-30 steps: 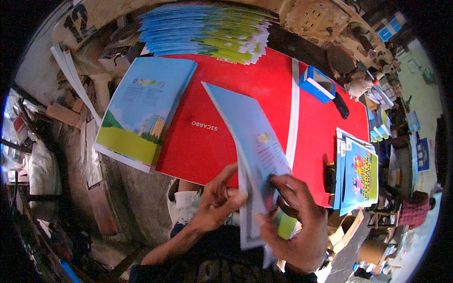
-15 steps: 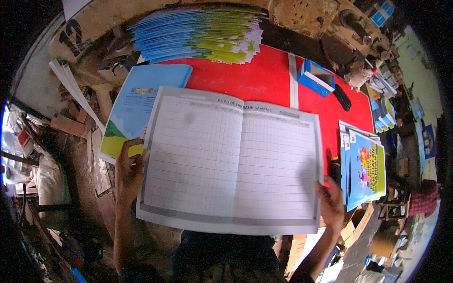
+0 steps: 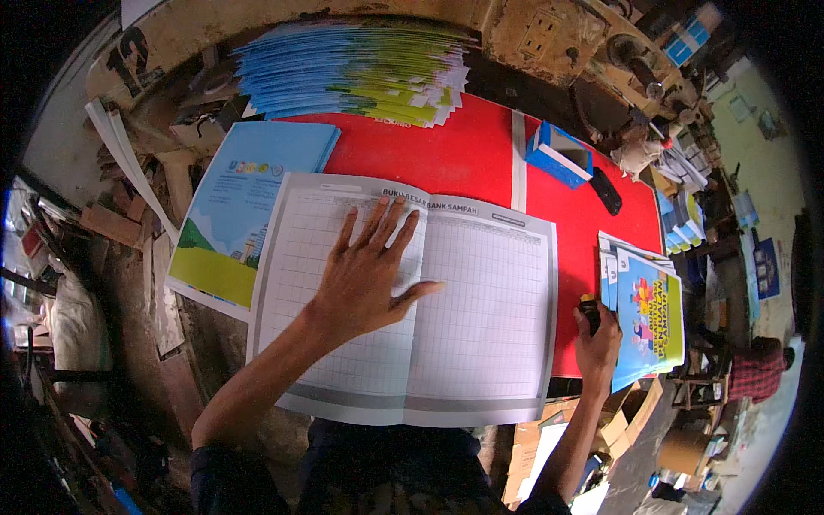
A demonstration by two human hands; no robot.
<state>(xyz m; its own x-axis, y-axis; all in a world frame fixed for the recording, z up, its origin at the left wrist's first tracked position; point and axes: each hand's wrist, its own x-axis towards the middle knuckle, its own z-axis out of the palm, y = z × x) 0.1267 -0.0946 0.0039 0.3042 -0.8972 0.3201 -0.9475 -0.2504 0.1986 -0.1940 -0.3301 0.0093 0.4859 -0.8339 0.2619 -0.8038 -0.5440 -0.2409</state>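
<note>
An open booklet (image 3: 481,318) with grey-bordered, ruled table pages lies in front of me over the near part of the red tabletop (image 3: 395,154). My left hand (image 3: 369,270) rests flat on its left page near the fold, fingers spread. To the right of the booklet, my right hand (image 3: 598,339) is closed around a small black-and-yellow tool (image 3: 589,314), whose exact kind is mostly hidden by the fingers. Just beyond that hand lies a pile of colourful blue-and-yellow booklets (image 3: 648,318). At the left, blue-and-green booklets (image 3: 232,206) lie partly under the open one.
A tall fanned stack of blue-and-green booklets (image 3: 343,73) stands at the back. A blue-and-white box (image 3: 558,154) and a black object (image 3: 606,190) sit at the back right. Cardboard (image 3: 631,421) lies below the right edge. Farther right is a person in a checked shirt (image 3: 755,369).
The booklet, held at both sides before, now lies lower. My left hand has moved from its left edge onto the page; my right hand let go and took hold of the black-and-yellow tool.
</note>
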